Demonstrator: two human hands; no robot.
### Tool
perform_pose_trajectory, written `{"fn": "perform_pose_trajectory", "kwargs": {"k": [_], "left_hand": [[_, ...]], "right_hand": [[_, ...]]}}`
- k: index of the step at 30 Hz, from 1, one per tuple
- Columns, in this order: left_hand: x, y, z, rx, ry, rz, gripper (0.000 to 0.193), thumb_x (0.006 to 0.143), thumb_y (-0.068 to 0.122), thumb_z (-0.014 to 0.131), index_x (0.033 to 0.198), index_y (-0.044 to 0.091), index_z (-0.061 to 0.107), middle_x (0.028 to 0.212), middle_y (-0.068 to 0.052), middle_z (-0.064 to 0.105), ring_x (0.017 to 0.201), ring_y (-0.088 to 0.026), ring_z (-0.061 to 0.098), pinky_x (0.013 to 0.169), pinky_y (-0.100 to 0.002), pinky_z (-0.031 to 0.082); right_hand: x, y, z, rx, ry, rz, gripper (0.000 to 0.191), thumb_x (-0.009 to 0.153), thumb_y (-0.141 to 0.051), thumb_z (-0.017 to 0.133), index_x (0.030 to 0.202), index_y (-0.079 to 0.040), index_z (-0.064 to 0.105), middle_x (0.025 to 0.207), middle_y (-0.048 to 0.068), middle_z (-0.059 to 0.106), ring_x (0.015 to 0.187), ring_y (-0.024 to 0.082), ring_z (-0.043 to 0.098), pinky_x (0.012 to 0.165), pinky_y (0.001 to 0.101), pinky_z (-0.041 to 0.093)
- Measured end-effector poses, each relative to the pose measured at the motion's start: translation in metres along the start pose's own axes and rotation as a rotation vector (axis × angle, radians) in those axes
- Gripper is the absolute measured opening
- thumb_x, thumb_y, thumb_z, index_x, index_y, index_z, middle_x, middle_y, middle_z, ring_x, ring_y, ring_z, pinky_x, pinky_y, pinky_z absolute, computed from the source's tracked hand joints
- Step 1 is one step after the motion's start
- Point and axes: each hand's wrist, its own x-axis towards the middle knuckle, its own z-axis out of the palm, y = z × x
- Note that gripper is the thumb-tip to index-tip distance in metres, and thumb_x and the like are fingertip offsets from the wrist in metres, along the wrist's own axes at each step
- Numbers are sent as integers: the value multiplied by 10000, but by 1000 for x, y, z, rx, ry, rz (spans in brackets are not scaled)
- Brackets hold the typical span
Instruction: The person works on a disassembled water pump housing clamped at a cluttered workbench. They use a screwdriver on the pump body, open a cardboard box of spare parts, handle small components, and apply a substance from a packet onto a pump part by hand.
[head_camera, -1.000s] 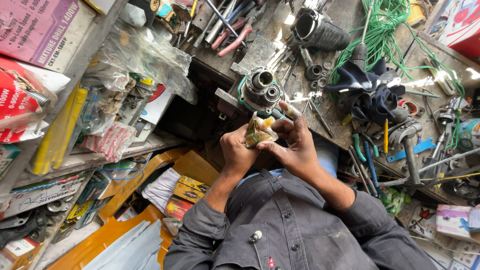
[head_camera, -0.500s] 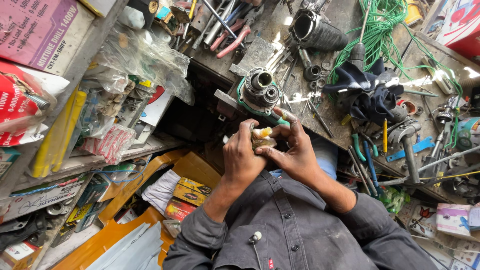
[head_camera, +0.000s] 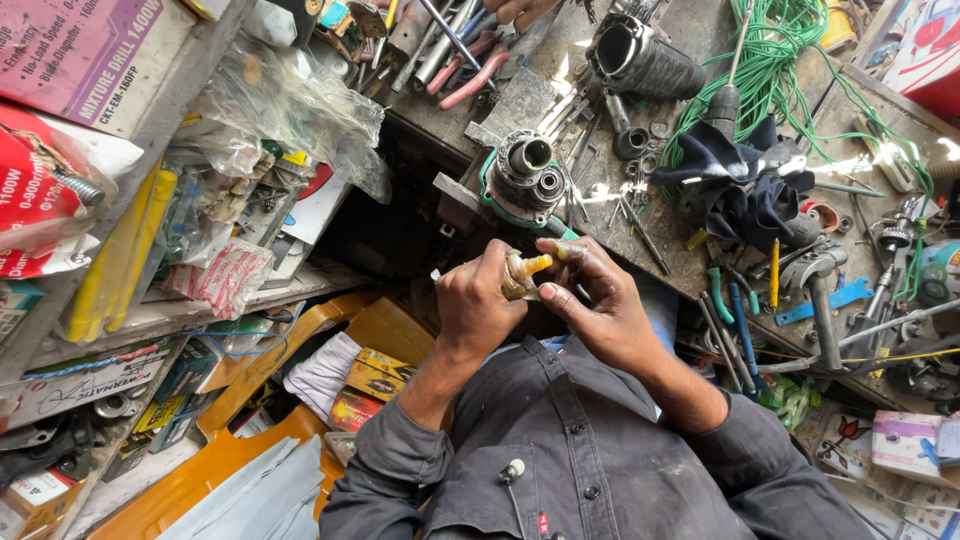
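My left hand (head_camera: 478, 308) grips a small greasy metal part (head_camera: 520, 277) with a yellowish tip, held just in front of my chest. My right hand (head_camera: 598, 303) is beside it, fingertips smeared with yellow grease and touching the part's tip. Both hands hover below the edge of the cluttered workbench (head_camera: 640, 230). Right above them a round motor gear housing (head_camera: 525, 175) with a green rim stands on the bench.
A black tool casing (head_camera: 640, 55), green wire (head_camera: 775, 50), dark cloth (head_camera: 745, 185), pliers (head_camera: 470, 75), a hammer (head_camera: 820, 290) and screwdrivers lie on the bench. Shelves with boxes and plastic bags (head_camera: 290, 110) stand to the left. Orange cases (head_camera: 240, 440) lie below.
My hands have dropped slightly toward my chest with the part. My right fingers have shifted onto its yellow tip.
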Motion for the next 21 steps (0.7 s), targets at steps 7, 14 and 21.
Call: {"fn": "perform_pose_trajectory", "kwargs": {"k": [7,14,21], "left_hand": [[2,3,-1,85,54,37,332,696,57,769,956,72,564,779,-107,679,728,-354,692,621,-453,521],[4,7,-2,217,64,65,361,694,50,780,983,47,564,797,-113,667,733,-339,686,636,-439,516],[3,10,-2,208,41,46,426,691,93,821,1028,49,564,842,-110,670,786,-328,693,676,-437,523]], "right_hand": [[-3,-6,1,-12,7,73,434,969,-105,704,1370,28,605,1109,1,522,914,45,505,820,199,443],[-2,-1,1,49,12,74,424,980,-106,690,1371,32,604,1146,4,526,963,44,516,876,199,450],[-4,6,1,69,31,69,415,989,-98,685,1374,35,603,1126,2,521,967,46,508,892,198,436]]}}
